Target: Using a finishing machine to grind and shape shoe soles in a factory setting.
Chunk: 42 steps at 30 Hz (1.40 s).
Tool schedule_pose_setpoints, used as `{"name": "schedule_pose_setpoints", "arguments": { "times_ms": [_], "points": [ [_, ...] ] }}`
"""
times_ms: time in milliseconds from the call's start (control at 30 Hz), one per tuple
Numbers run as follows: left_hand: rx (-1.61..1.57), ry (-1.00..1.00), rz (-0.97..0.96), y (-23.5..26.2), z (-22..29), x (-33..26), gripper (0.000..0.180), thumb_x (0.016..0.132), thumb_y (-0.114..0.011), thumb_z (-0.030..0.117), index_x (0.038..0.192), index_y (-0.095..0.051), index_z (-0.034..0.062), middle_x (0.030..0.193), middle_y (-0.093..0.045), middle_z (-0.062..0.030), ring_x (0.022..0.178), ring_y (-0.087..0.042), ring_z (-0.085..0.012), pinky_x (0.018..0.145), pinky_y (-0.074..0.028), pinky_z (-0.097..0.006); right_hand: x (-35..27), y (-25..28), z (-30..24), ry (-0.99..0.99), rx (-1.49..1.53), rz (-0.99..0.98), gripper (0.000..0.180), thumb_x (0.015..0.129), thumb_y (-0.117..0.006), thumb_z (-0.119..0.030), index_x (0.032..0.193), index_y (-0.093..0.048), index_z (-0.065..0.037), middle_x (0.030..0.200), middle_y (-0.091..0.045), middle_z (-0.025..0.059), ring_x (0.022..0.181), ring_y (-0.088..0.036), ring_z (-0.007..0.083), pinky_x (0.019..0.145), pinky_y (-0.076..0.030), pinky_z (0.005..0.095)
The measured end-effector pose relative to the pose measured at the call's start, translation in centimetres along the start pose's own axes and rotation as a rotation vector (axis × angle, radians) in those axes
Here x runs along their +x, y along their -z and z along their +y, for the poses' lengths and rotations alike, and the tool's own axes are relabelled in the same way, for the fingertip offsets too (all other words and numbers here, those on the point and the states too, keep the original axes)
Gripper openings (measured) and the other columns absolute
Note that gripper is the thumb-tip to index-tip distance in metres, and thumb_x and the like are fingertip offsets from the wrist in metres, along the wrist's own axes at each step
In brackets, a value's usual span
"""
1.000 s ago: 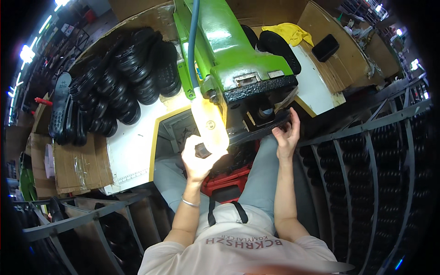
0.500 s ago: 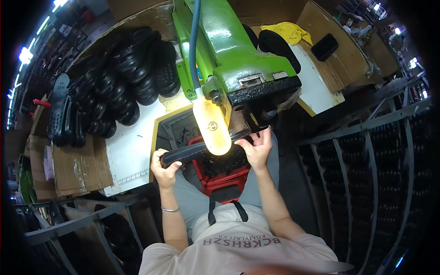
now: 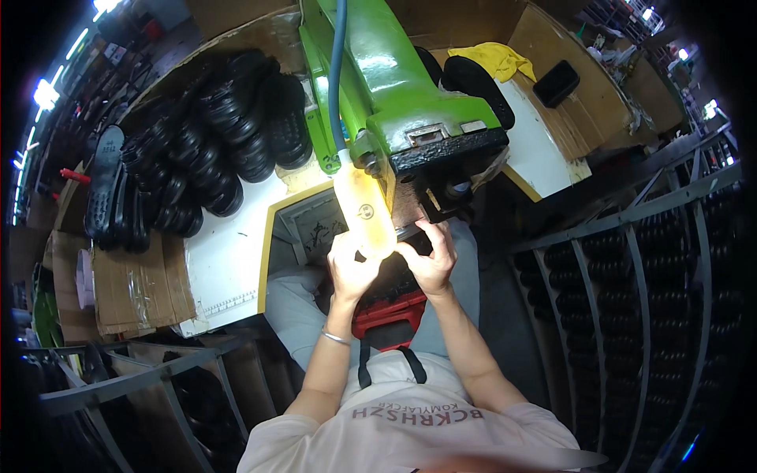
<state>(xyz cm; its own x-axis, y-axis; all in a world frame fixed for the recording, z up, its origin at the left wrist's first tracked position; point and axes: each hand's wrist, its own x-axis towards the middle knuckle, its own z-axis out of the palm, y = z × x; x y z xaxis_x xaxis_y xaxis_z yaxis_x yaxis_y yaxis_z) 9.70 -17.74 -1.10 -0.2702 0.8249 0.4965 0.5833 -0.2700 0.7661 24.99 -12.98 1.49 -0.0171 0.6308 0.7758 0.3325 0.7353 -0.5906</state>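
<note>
white worktop (image 3: 225,260) (yellow-edged) beside green machine (image 3: 430,114)

Worktable (image 3: 225,256), white top, yellow edging, in sections left and right. Cardboard panel (image 3: 142,288), creased, brown, at the table's left side; cardboard sheeting (image 3: 595,118), along the right. Rack (image 3: 629,220), grey metal, slatted, lower right; second rack (image 3: 142,379), similar, lower left. Floor (image 3: 512,331), dark grey. Tube lights (image 3: 77,45), white, in a row, upper left; lamp (image 3: 46,93), glaring, beside them. Far shelving (image 3: 611,20), upper right, indistinct.
</note>
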Motion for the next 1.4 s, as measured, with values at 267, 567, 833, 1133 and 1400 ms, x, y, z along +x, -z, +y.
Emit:
{"name": "schedule_pose_setpoints", "arguments": {
  "times_ms": [267, 567, 833, 1133, 1400],
  "points": [
    [-0.684, 0.379, 0.077, -4.9, 0.0, -2.9, 0.034, 0.076, -0.075, -0.006, 0.106, -0.061, -0.0029, 0.096, -0.067, -0.0071, 0.088, -0.063, -0.0138, 0.083, -0.05, -0.029, -10.2, -1.2, 9.5, -1.035, 0.857, -0.102, 0.073, 0.078, -0.075, -0.006, 0.14, -0.036, -0.003, 0.138, -0.045, 0.0117, 0.127, -0.045, 0.0225, 0.107, -0.035, 0.0369],
    [-0.382, 0.228, -0.063, -3.6, 3.0, -0.3, 0.025, 0.076, -0.077, 0.003, 0.094, -0.06, -0.0017, 0.084, -0.064, -0.0046, 0.077, -0.058, -0.0112, 0.071, -0.047, -0.025, -15.2, -2.8, 10.1, -1.303, 1.411, -0.226, 0.063, 0.089, -0.065, -0.032, 0.142, -0.033, -0.023, 0.136, -0.045, 0.0039, 0.125, -0.047, 0.0316, 0.094, -0.047, 0.0541],
    [-0.28, 0.237, -0.065, -2.2, 2.8, -0.8, 0.023, 0.075, -0.077, 0.005, 0.09, -0.06, -0.0006, 0.08, -0.063, -0.005, 0.073, -0.058, -0.0122, 0.069, -0.047, -0.026, -16.4, -3.6, 7.1, -1.465, 1.361, -0.031, 0.049, 0.091, -0.063, -0.029, 0.134, -0.041, -0.017, 0.131, -0.048, 0.0047, 0.122, -0.049, 0.0303, 0.091, -0.05, 0.0531],
    [-0.554, 0.353, -0.088, -3.3, 1.1, -2.2, 0.035, 0.078, -0.074, -0.004, 0.107, -0.056, -0.0019, 0.101, -0.064, -0.0094, 0.091, -0.062, -0.0155, 0.084, -0.05, -0.028, -11.3, 2.1, 7.6, -1.358, 0.823, 0.054, 0.053, 0.089, -0.068, -0.016, 0.133, -0.039, -0.011, 0.125, -0.051, 0.0087, 0.113, -0.055, 0.0264, 0.087, -0.053, 0.0529],
    [-0.417, 0.28, 0.201, -5.6, 3.9, 0.1, 0.045, 0.066, -0.084, -0.004, 0.099, -0.053, 0.0005, 0.091, -0.06, -0.0079, 0.084, -0.061, -0.0152, 0.077, -0.052, -0.027, -17.3, -3.3, 9.0, -1.402, 1.305, 0.071, 0.054, 0.096, -0.058, -0.03, 0.141, -0.031, -0.015, 0.139, -0.04, 0.0096, 0.126, -0.046, 0.0316, 0.1, -0.046, 0.0477]
  ]
}}
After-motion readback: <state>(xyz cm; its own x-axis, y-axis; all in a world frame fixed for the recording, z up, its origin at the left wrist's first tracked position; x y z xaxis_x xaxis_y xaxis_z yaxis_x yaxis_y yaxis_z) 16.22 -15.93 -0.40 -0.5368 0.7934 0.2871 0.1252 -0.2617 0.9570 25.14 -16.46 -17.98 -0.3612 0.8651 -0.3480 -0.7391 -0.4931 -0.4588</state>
